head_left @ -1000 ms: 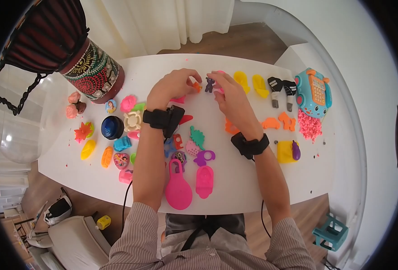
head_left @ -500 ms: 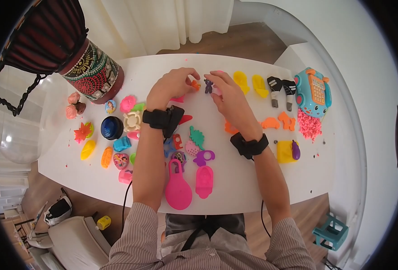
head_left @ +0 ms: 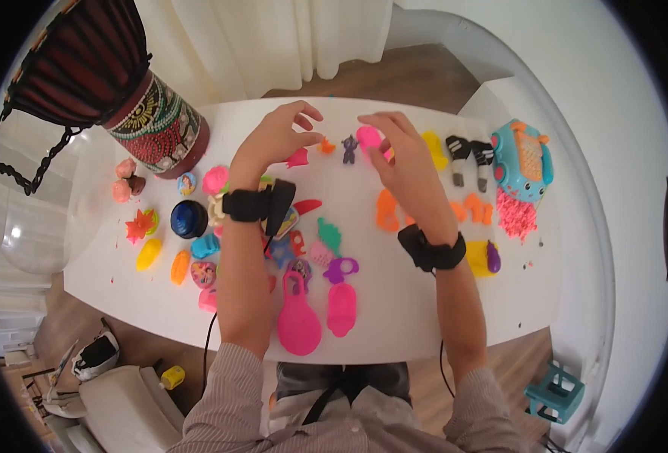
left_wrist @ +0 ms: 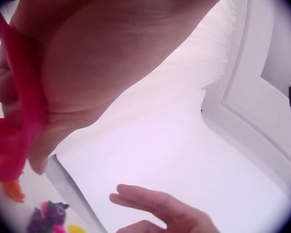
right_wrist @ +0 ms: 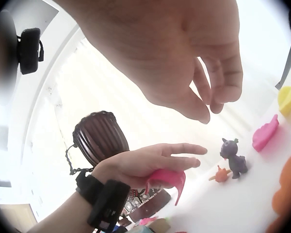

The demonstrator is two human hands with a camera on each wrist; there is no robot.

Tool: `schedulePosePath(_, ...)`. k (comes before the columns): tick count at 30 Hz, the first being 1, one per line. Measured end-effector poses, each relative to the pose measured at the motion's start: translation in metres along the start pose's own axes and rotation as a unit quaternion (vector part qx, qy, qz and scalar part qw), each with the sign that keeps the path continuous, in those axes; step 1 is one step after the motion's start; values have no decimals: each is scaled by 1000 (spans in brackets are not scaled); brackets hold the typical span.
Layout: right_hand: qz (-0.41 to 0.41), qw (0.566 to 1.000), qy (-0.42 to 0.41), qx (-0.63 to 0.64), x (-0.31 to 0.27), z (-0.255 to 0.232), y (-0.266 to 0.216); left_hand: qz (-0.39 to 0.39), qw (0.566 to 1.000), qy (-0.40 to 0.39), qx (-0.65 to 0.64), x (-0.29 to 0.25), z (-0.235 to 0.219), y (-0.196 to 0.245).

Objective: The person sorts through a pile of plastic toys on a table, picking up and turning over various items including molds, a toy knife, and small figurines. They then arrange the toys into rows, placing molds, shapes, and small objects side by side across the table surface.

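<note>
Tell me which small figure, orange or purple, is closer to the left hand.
The orange figure: in the head view it sits beside the thumb of the left hand, while the taller purple figure stands farther over, toward the right hand.

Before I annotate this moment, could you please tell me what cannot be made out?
Left wrist view: dark purple animal figure, cut off by bottom edge.
Left wrist view: orange figure, partly hidden by the pink curved plastic piece.
Right wrist view: some fingers of the left hand, hidden by that piece.
Head view: cream plastic toy, partly hidden by the black wrist camera.
</note>
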State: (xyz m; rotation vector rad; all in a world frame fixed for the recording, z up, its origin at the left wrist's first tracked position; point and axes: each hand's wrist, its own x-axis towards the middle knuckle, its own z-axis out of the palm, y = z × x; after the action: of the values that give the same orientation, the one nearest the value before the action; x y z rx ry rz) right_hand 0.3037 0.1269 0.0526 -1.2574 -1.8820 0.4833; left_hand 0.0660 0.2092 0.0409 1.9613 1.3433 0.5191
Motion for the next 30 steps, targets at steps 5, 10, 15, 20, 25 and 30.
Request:
schedulePosePath(5,61,992,-76,78,0,-26,-35,62,962,0,-266,-13,-9,58)
schedulePosePath(10,65,971,-105,203,1,-29,-38,148,914,-97,-365,-25,-9,83)
schedulePosePath(15,133,943,-79,294,5,-63,-51,217,884,-85,-406,-31,-14,79)
schedulePosePath(20,137,946,-65,288,3,-81,-63,243,862,-81,-437,-33,-14,82)
schedulePosePath(25,58,980,-67,179,-5,-83,-67,191,879,-106,-425,-39,-18,92)
schedulePosePath(30,-3,987,-62,145,-7,-79,-72,172,887,-101,-416,-44,-21,98)
